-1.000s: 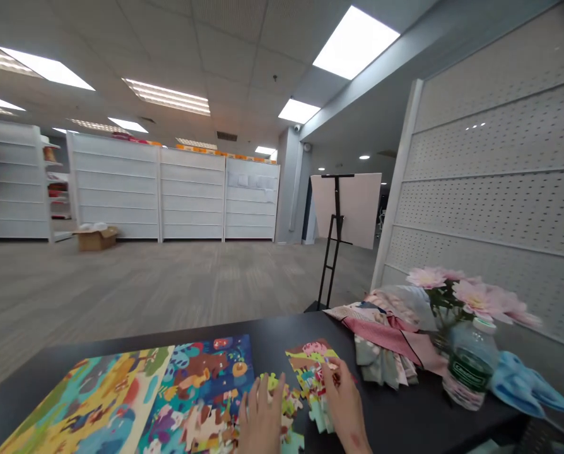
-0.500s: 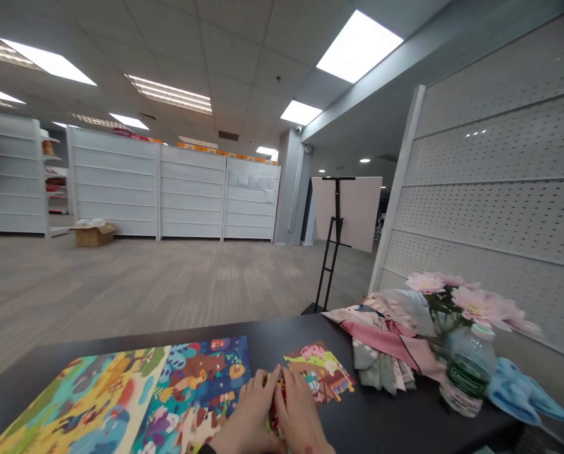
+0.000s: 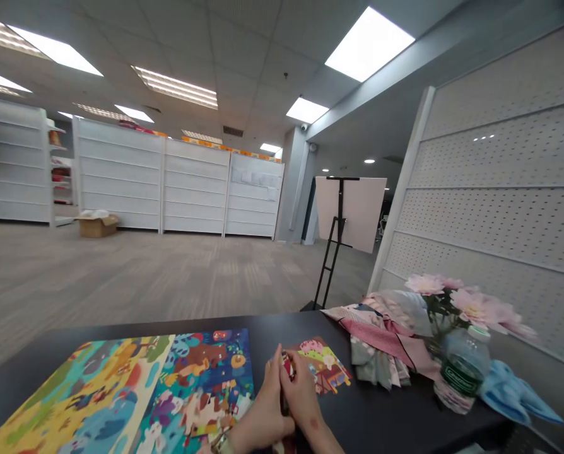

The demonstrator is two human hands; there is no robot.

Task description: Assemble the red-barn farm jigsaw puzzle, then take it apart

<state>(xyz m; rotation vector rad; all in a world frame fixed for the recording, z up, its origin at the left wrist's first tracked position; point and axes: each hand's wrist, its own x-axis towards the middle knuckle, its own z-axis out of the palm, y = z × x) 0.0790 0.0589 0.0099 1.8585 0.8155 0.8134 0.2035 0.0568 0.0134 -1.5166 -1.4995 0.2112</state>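
Note:
My left hand (image 3: 265, 400) and my right hand (image 3: 301, 392) are pressed together above the dark table's front edge. Between them is a small stack of colourful puzzle pieces (image 3: 287, 366), mostly hidden by my fingers. Just behind my right hand lies a partly joined jigsaw puzzle (image 3: 327, 364) with an uneven lower edge. To the left is a large picture sheet (image 3: 97, 397) in yellow and blue. Its blue right half (image 3: 206, 359) has loose puzzle pieces (image 3: 211, 413) lying on it, close to my left wrist.
Folded pink and grey cloths (image 3: 381, 340) lie on the right of the table (image 3: 282, 325). Beside them stand a labelled plastic bottle (image 3: 462, 378), pink flowers (image 3: 475, 306) and a blue cloth (image 3: 516, 391). An easel with a board (image 3: 352, 211) stands beyond the table.
Both hands have turned from lying over the pieces to standing upright, palms facing, around them. More loose pieces now show beside my left wrist. The view has shifted slightly.

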